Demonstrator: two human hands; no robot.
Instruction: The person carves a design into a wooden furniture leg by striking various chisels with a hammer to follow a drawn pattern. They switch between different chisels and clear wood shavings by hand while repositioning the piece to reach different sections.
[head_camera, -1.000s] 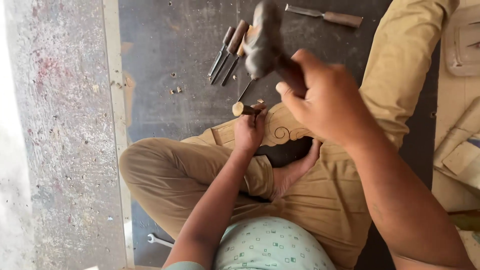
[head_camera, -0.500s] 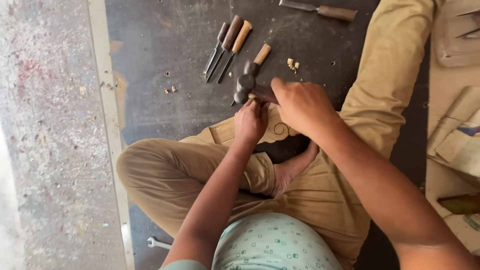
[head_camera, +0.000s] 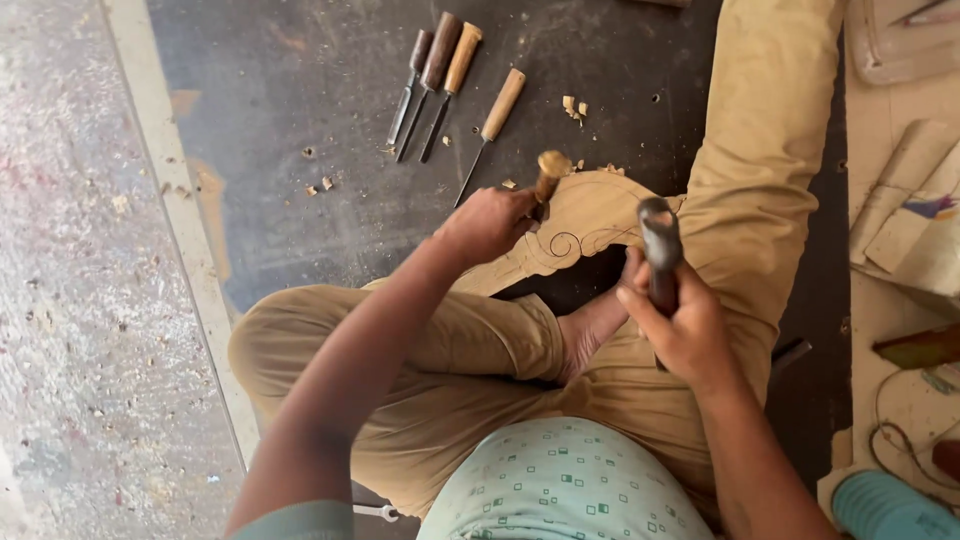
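I sit cross-legged on a dark floor mat (head_camera: 300, 90) in tan trousers. My left hand (head_camera: 487, 222) grips a wooden-handled chisel (head_camera: 548, 172) set upright on a pale carved wooden piece (head_camera: 585, 222) with a scroll pattern drawn on it. My right hand (head_camera: 680, 330) holds a dark mallet (head_camera: 660, 248) raised beside the wood, right of the chisel and apart from it. The wooden piece rests against my legs and bare foot (head_camera: 590, 330).
Several spare chisels with wooden handles (head_camera: 447, 80) lie on the mat beyond the workpiece, with small wood chips (head_camera: 573, 106) around. A speckled concrete floor (head_camera: 80, 300) runs along the left. Pale boards (head_camera: 915, 210) and a teal object (head_camera: 885, 505) lie at the right.
The mallet came down onto the chisel half a second ago and has now swung back to the right, off the chisel. My left hand kept the chisel on the wood.
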